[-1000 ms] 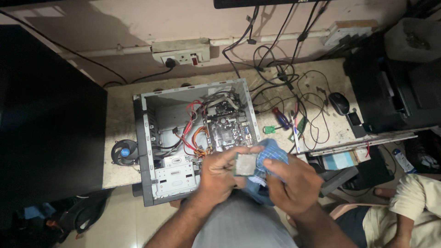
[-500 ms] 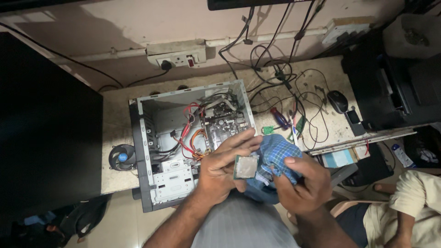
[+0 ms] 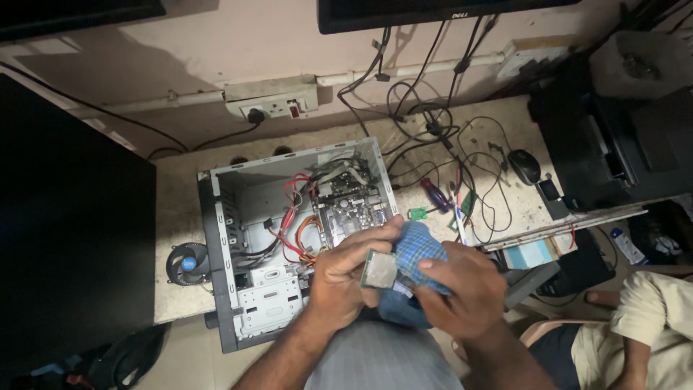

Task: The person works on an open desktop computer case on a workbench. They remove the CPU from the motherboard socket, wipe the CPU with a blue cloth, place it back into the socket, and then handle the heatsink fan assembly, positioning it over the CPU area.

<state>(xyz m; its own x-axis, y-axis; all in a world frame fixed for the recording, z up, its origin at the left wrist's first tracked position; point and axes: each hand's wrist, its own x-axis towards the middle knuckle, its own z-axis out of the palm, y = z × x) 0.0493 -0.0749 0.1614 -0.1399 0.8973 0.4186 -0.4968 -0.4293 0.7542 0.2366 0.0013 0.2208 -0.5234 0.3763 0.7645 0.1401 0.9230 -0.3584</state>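
Note:
My left hand (image 3: 345, 278) grips a small square processor chip (image 3: 380, 269) by its edges, metal face up. My right hand (image 3: 462, 289) holds a blue checked cloth (image 3: 419, 254) bunched against the chip's right edge. Both hands hover just in front of an open computer case (image 3: 289, 238) lying on its side on the bench, its motherboard (image 3: 350, 209) and red and orange cables (image 3: 292, 231) exposed.
A round cooler fan (image 3: 189, 263) lies left of the case. Tangled black cables (image 3: 447, 144), a screwdriver (image 3: 435, 195) and a black mouse (image 3: 525, 166) lie to the right. A power strip (image 3: 271, 105) is on the wall. Another person's sleeve (image 3: 650, 332) is at lower right.
Both hands with chip and cloth stayed together; the cloth has shifted over the chip's right edge. The camera view drifted slightly.

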